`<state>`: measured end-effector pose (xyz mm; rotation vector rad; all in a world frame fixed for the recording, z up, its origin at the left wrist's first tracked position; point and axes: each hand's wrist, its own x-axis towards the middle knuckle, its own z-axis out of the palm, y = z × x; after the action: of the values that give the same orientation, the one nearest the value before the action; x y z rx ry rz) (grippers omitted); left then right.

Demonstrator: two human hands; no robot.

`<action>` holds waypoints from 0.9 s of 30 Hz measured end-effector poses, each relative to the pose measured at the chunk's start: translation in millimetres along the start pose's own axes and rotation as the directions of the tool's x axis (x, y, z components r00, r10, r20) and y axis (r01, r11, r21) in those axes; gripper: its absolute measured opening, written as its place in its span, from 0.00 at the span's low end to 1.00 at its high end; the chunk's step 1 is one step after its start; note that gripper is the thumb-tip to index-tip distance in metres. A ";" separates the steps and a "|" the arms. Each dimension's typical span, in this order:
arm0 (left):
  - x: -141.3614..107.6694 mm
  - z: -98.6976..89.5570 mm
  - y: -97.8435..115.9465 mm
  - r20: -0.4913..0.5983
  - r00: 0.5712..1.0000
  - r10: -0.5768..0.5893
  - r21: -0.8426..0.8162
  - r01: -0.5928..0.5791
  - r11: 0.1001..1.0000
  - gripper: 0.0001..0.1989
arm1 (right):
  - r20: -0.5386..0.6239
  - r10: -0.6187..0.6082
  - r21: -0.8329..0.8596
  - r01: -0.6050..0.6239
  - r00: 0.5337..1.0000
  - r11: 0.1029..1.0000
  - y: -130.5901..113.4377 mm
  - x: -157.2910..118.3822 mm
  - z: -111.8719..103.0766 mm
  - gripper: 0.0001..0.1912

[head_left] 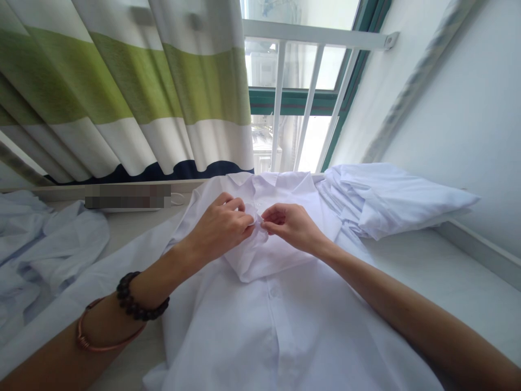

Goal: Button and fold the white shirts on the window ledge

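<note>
A white collared shirt [240, 320] lies spread out in front of me, its collar at the far end by the window and its button front running toward me. My left hand [223, 222] pinches the front placket below the collar, fingers closed on the cloth. Facing it from the other side, my right hand [288, 224] holds the same stretch of placket between thumb and fingertips. The cloth is bunched up between both hands. Whether a button sits under the fingertips is too small to tell. A dark bead bracelet and a copper-coloured bangle circle my left wrist.
Folded white clothes [391, 198] are piled at the right by the wall. Crumpled white cloth [57, 244] lies at the left. A blurred-out object [128, 196] rests near the back ledge. Behind hang a green and white curtain [134, 87] and a white window railing [313, 37].
</note>
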<state>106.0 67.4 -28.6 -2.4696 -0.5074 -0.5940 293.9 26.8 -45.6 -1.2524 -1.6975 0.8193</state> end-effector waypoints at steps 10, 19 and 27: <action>-1.6 2.1 -3.3 0.075 0.995 0.065 -0.029 -0.063 0.998 0.09 | 0.018 0.034 0.050 -0.035 0.999 0.998 3.2 3.0 1.8 0.05; -0.7 4.1 0.8 0.078 0.992 0.101 -0.005 -0.101 0.995 0.10 | 0.041 0.023 -0.053 -0.020 0.999 0.998 1.1 1.3 -1.2 0.06; -5.4 11.0 -2.7 0.032 0.996 0.088 -0.084 -0.085 0.993 0.08 | 0.078 0.045 0.001 -0.045 0.996 0.999 6.2 0.7 -0.9 0.05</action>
<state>103.6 74.8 -38.5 -2.5696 -0.3948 -0.5469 297.1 29.2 -50.4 -1.2753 -1.7345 0.9075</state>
